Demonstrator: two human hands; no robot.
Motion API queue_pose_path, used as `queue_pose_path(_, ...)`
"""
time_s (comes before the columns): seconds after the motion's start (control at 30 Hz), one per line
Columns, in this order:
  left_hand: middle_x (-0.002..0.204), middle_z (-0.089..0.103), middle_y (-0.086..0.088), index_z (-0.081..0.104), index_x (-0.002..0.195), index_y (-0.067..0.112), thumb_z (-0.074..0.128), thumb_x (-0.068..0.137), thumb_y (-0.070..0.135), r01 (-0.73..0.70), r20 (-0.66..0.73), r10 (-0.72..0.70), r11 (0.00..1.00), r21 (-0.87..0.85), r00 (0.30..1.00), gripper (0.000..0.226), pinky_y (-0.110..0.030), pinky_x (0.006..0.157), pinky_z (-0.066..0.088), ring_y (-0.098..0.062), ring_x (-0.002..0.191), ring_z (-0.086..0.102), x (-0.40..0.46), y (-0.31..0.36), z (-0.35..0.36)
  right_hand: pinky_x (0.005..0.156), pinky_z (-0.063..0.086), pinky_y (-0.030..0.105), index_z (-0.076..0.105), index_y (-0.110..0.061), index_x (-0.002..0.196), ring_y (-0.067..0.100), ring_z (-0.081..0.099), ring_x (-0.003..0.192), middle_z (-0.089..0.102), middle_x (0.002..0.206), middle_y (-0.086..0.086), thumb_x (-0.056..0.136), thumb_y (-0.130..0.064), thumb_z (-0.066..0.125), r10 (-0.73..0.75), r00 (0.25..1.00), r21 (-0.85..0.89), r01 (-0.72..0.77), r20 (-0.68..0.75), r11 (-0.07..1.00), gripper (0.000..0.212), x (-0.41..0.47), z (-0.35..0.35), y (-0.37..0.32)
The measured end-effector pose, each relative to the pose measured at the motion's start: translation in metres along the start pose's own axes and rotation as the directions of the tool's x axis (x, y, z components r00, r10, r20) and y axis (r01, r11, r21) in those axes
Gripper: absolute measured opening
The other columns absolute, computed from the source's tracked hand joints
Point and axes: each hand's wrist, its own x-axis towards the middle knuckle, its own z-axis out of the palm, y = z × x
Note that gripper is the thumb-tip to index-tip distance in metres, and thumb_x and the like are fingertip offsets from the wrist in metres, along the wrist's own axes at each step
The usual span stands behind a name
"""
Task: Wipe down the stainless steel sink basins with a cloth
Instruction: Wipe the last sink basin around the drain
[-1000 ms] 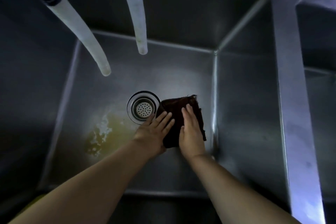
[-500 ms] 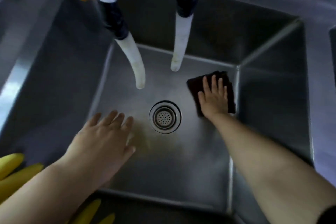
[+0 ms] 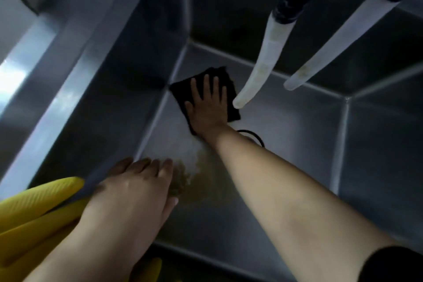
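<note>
Right hand (image 3: 207, 107) presses flat, fingers straight, on a dark cloth (image 3: 231, 89) in the sink basin (image 3: 286, 155) at 11 o'clock; left hand (image 3: 139, 181) hovers open at 7 o'clock.

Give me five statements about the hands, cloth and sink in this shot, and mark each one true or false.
1. The right hand presses flat on the cloth. True.
2. The cloth lies in the far left corner of the basin. True.
3. The left hand grips the cloth. False: it holds nothing, its fingers straight near the left wall.
4. The stain on the basin floor is blue. False: it is yellowish-brown.
5. Two hoses hang over the basin. True.
</note>
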Motion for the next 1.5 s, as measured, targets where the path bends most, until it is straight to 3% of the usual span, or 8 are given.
queue_pose_path(0.1,0.070,0.072,-0.005,0.075,0.095,0.009,0.089,0.042,0.043,0.006,-0.001,-0.006,1.000,0.029,1.000,0.065,-0.038,0.055,0.057,-0.027,0.059,0.068,0.003,-0.003,0.006,0.114,-0.011,0.047,0.002,-0.026,0.152,0.032,-0.011,0.145,-0.003,0.160,0.011,0.096,-0.055,0.021,-0.160,0.987,-0.045,0.161,0.020,0.986,0.066,0.019,0.003,-0.015)
queue_pose_path(0.23,0.110,0.067,0.005,0.045,0.134,0.026,0.055,0.077,0.060,0.037,0.016,-0.036,0.999,-0.022,0.999,0.067,-0.034,0.085,0.051,-0.021,0.098,0.063,0.005,-0.002,0.008,0.115,-0.009,0.042,0.005,-0.030,0.152,0.025,-0.007,0.147,0.000,0.161,0.003,0.096,-0.057,0.023,-0.223,0.975,-0.065,0.224,0.020,0.972,0.065,0.030,-0.010,0.029)
queue_pose_path(0.37,0.059,0.067,-0.003,0.073,0.088,0.012,0.089,0.042,0.039,0.016,0.007,-0.016,1.000,-0.018,1.000,0.055,-0.036,0.049,0.054,-0.029,0.049,0.063,0.007,0.003,0.013,0.117,-0.001,0.043,0.008,-0.026,0.152,0.026,0.001,0.147,0.007,0.160,0.005,0.093,-0.059,0.023,-0.010,0.999,-0.090,0.006,-0.044,0.996,0.069,0.009,-0.024,0.104)
queue_pose_path(0.47,0.054,0.065,-0.003,0.074,0.084,0.011,0.090,0.038,0.039,-0.001,-0.005,0.001,1.000,0.003,1.000,0.057,-0.035,0.046,0.051,-0.028,0.044,0.060,0.007,0.004,0.013,0.118,-0.001,0.043,0.008,-0.025,0.152,0.027,0.001,0.147,0.006,0.160,0.006,0.095,-0.054,0.028,0.184,0.981,-0.083,-0.189,-0.066,0.978,0.067,-0.025,-0.029,0.171)
queue_pose_path(0.63,0.080,0.071,0.002,0.064,0.116,0.020,0.072,0.063,0.055,0.023,0.087,-0.020,0.999,-0.034,0.996,0.064,-0.032,0.061,0.052,-0.022,0.069,0.066,0.008,0.005,0.004,0.118,-0.004,0.042,0.001,-0.018,0.152,0.028,-0.005,0.147,-0.001,0.160,0.011,0.098,-0.047,0.025,0.566,0.823,-0.021,-0.567,-0.054,0.823,0.066,-0.074,-0.032,0.241)
queue_pose_path(0.87,0.123,0.057,0.008,0.021,0.144,0.028,0.035,0.088,0.062,0.037,-0.045,-0.040,0.996,-0.080,0.998,0.067,-0.028,0.086,0.042,-0.015,0.111,0.053,0.008,0.006,0.008,0.114,-0.006,0.051,-0.004,-0.009,0.151,0.040,-0.011,0.144,-0.008,0.158,0.019,0.098,-0.049,0.023,0.844,0.531,0.203,-0.836,0.068,0.510,0.071,-0.005,-0.038,0.174)
queue_pose_path(1.2,0.136,0.045,0.001,0.010,0.146,0.020,0.045,0.091,0.050,-0.004,0.181,0.007,1.000,-0.016,0.983,0.072,-0.033,0.100,0.030,-0.020,0.124,0.041,0.012,0.003,0.024,0.114,-0.007,0.055,-0.003,-0.003,0.150,0.043,-0.011,0.142,-0.007,0.155,0.029,0.096,-0.048,0.028,0.407,0.911,0.143,-0.395,-0.062,0.907,0.077,0.075,-0.023,0.002)
queue_pose_path(1.5,0.128,0.051,0.005,0.027,0.138,0.026,0.046,0.087,0.053,0.021,0.144,-0.019,1.000,-0.013,0.989,0.061,-0.032,0.095,0.034,-0.019,0.118,0.047,0.009,-0.002,0.031,0.114,-0.008,0.050,-0.001,-0.020,0.152,0.036,-0.009,0.145,-0.005,0.159,0.016,0.098,-0.047,0.024,-0.068,0.997,-0.076,0.066,-0.033,0.995,0.066,0.064,-0.010,-0.019)
